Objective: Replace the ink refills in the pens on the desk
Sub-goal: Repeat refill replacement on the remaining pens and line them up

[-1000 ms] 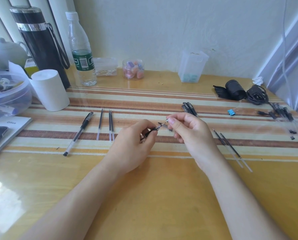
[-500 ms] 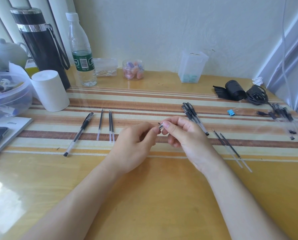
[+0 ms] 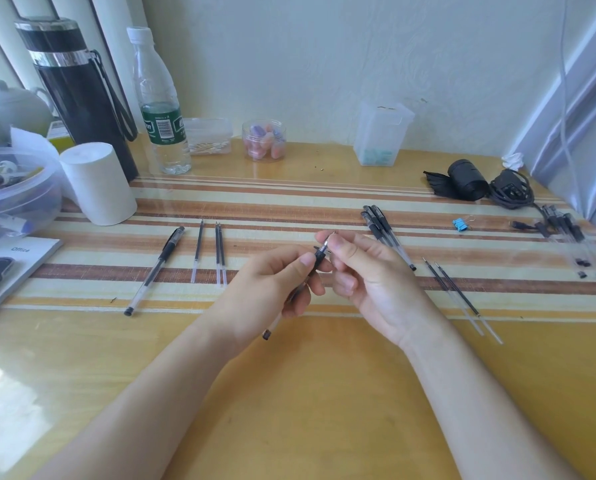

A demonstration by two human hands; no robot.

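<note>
Fingers [image 3: 306, 262] of the left hand [image 3: 265, 292] curl round a slim, clear-barrelled pen [image 3: 319, 255] over the striped woven mat [image 3: 289, 202]. The right hand [image 3: 376, 282] pinches its tapered tip.

Hands meet at ctr over the tabletop [image 3: 324, 393]: left hand [image 3: 269, 289] & right hand [image 3: 369, 271] w/ the held pen [image 3: 319, 256] btwn them. To the L lie a lone pen [image 3: 156, 270], then three refills [image 3: 208, 252] nearer the hands. To the R, a pen bunch [image 3: 381, 226] sits just behind the right hand, w/ two refills [image 3: 452, 289] further R and a binder clip [image 3: 461, 224] behind those. Back row by the wall, L to R: flask [image 3: 78, 95], bottle [image 3: 161, 109], jar [image 3: 264, 140], box [image 3: 381, 133]. A paper roll [image 3: 97, 183] stands in front of the flask.
</note>
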